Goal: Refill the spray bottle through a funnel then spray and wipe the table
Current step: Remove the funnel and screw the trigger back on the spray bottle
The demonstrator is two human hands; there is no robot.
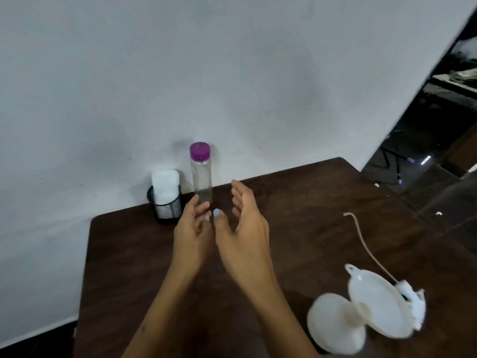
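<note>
A clear bottle with a purple cap [201,174] stands upright at the far edge of the dark wooden table [129,254]. My left hand [192,228] is open just in front of it, fingertips near its base. My right hand [245,220] is open to the bottle's right, palm facing left, holding nothing. At the near right a white spray bottle [333,321] stands with a white funnel [379,303] tilted in its neck. Behind the funnel lies the white spray head [413,303], its thin tube [361,236] trailing across the table.
A black mesh cup [165,205] holding a folded white cloth [165,184] stands left of the purple-capped bottle by the white wall. The table's right edge drops to a dark floor area with clutter.
</note>
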